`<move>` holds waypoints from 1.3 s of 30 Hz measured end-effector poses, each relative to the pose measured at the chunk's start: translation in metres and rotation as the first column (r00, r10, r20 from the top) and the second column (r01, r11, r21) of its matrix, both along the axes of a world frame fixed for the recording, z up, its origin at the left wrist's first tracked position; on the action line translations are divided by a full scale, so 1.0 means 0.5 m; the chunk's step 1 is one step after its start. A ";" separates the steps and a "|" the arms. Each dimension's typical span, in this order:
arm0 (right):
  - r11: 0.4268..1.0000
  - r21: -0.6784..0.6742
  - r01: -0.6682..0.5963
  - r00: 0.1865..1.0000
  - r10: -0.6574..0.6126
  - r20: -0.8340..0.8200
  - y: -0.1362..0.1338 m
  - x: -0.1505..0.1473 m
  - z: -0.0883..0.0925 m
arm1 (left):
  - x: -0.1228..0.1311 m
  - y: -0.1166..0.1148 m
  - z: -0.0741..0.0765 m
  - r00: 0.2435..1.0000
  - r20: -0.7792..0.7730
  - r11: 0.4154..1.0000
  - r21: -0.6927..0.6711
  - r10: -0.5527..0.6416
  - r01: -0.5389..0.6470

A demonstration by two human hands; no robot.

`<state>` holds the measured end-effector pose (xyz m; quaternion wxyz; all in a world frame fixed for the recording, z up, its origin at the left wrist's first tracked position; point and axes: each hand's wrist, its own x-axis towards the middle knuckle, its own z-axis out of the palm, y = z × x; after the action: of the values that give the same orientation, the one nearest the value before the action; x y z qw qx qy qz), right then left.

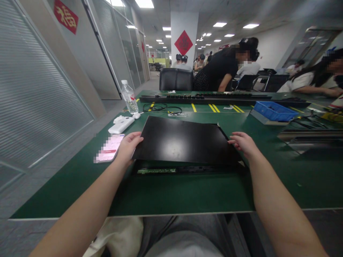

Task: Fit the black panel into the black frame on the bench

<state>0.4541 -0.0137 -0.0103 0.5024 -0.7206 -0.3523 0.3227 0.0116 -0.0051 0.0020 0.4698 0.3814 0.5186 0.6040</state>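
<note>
My left fingers (137, 134) grip panel (177, 141) at left edge over counter (184, 196); right fingers (238, 134) at right edge, can't tell if gripping.

Bare forearms (98, 191) outstretched and well apart, left grip (131, 142) pinched, right grip (242, 143) loosely curled, both turned inward.

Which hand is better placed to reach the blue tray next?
Probably the right hand: it is on the same side as the blue tray, at the right edge of the black panel; the left hand grips the opposite edge, farther away.
</note>
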 end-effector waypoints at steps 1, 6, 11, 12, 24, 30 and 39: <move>1.000 -0.002 -0.002 1.000 0.002 0.010 0.000 -0.001 0.000 | -0.001 0.001 -0.001 1.000 0.006 1.000 -0.008 -0.003 0.003; 1.000 -0.002 0.004 0.998 -0.004 0.067 -0.003 -0.006 0.001 | -0.002 0.002 -0.001 1.000 0.002 0.999 -0.033 -0.022 0.022; 1.000 -0.009 -0.016 0.992 0.017 0.127 -0.002 -0.005 -0.001 | 0.003 -0.002 0.004 0.999 -0.013 0.998 -0.056 -0.034 0.034; 1.000 -0.016 -0.024 0.990 0.026 0.139 -0.001 -0.003 -0.002 | 0.004 -0.003 0.005 0.999 -0.015 0.997 -0.063 -0.033 0.032; 0.990 -0.122 -0.077 0.894 0.123 0.431 0.014 0.019 -0.021 | -0.001 0.002 0.000 0.998 -0.052 0.994 -0.103 -0.042 0.036; 0.994 -0.058 -0.092 0.927 0.107 0.359 0.015 0.021 -0.028 | -0.003 0.004 -0.004 0.998 -0.022 0.994 -0.101 -0.051 0.048; 0.995 -0.026 -0.094 0.964 0.097 0.249 0.008 0.013 -0.022 | -0.008 0.007 -0.010 0.997 -0.002 0.993 -0.089 -0.078 0.077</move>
<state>0.4604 -0.0095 -0.0215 0.4328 -0.7413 -0.4447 0.2558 0.0078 -0.0015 -0.0028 0.5079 0.3816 0.5313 0.5605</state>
